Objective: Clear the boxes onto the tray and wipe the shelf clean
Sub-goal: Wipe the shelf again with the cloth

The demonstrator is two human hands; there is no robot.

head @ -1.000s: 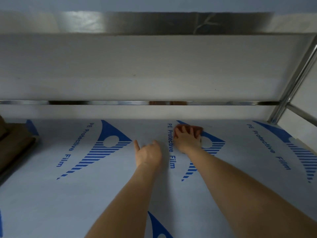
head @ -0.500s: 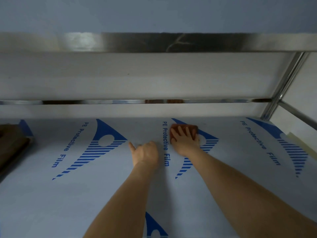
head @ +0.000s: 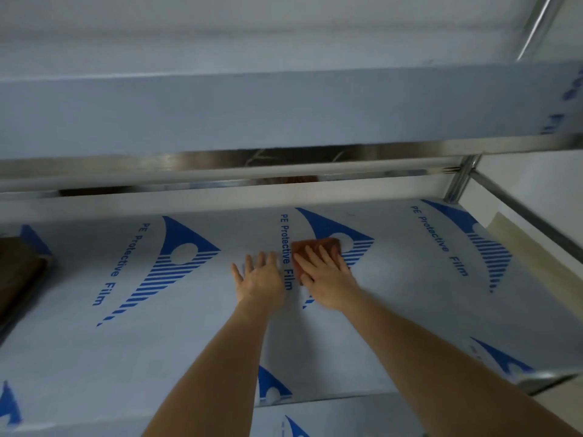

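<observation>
Shelf (head: pixel 94 357), film-covered, blue "PE Protective Film" print. Right hand (head: pixel 325 279): fingers straight, pressed flat on reddish-brown cloth (head: pixel 315 246); cloth under fingertips, far edge showing beyond them. Left hand (head: pixel 260 280): just beside right hand, fingers spread and straight, palm down on film, holding nothing. Dark brown box (head: pixel 17 279): far left of left hand, at shelf edge, partly out of frame.

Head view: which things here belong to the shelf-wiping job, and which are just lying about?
Part of the job:
- brown cloth, pressed flat under the right hand
- shelf, covered in blue-printed protective film
- left hand, flat on the shelf beside the cloth

Just there:
- dark brown object at the left edge, too cropped to identify
- upper shelf
</observation>
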